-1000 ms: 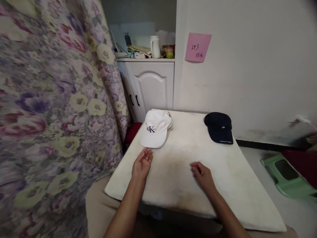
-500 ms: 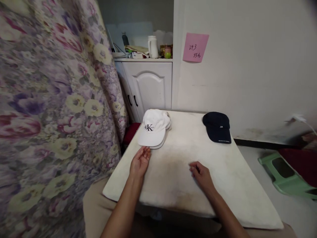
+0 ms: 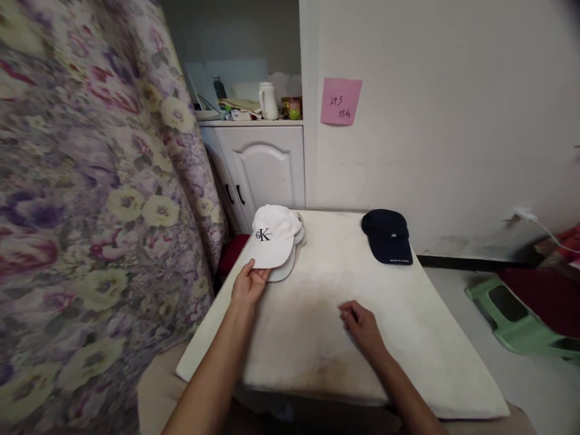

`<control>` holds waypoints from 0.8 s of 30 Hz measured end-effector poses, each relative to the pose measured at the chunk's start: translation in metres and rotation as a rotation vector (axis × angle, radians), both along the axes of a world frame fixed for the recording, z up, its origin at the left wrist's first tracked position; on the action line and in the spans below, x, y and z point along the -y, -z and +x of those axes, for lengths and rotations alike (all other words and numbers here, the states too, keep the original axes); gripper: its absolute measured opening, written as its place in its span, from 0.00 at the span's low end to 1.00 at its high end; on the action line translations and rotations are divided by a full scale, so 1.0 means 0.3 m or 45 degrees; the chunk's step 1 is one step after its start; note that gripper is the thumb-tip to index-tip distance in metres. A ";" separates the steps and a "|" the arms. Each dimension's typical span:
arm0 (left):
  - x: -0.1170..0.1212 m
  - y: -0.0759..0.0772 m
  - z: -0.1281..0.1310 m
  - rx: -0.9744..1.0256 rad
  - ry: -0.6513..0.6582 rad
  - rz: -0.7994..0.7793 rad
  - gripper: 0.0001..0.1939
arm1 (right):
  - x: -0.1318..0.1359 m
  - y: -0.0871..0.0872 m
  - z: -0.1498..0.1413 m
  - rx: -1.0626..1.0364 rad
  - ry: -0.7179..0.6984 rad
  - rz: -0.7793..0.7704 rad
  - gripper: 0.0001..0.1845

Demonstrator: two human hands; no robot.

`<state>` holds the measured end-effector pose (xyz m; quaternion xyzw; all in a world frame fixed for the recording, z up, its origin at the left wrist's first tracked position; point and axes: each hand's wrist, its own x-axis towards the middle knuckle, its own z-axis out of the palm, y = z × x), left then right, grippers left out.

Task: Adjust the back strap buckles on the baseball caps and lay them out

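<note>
The left hand (image 3: 249, 285) is closed in a pinch at the front brim of the white baseball cap (image 3: 278, 226) with black "CK" lettering, thumb on top and fingers beneath, at the bench's far left. Just under that brim shows a paler cap (image 3: 283, 273); a good grip here would take the upper brim alone, raised level and gently so the lower cap is not dragged and the crown keeps its shape. The right hand (image 3: 360, 323), loosely curled with nothing visible in it, is over the bench (image 3: 435, 338), nearer the body than the navy baseball cap (image 3: 387, 235) at far right.
</note>
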<state>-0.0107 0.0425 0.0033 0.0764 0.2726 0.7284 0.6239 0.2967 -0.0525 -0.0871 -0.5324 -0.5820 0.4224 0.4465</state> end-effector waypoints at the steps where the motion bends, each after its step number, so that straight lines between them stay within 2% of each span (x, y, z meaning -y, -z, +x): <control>1: -0.007 -0.010 0.004 -0.003 0.005 0.018 0.22 | 0.000 -0.001 0.000 -0.009 0.001 0.004 0.11; 9: -0.032 -0.126 0.075 -0.050 0.004 0.221 0.22 | 0.002 -0.017 -0.005 -0.136 0.027 0.005 0.09; 13: 0.023 -0.144 0.168 -0.064 0.057 0.264 0.26 | -0.006 -0.013 -0.002 -0.282 0.023 -0.023 0.11; 16: 0.130 -0.095 0.274 -0.065 0.168 0.239 0.28 | -0.012 -0.025 0.018 -0.439 0.001 -0.061 0.20; 20: 0.314 0.040 0.403 -0.038 0.389 0.128 0.29 | 0.002 -0.099 0.064 -0.717 -0.013 -0.049 0.32; 22: 0.395 0.109 0.446 -0.012 0.505 0.066 0.27 | 0.017 -0.152 0.086 -1.003 -0.034 -0.020 0.33; 24: 0.458 0.161 0.476 -0.009 0.592 0.019 0.26 | 0.030 -0.201 0.104 -1.163 0.012 -0.014 0.30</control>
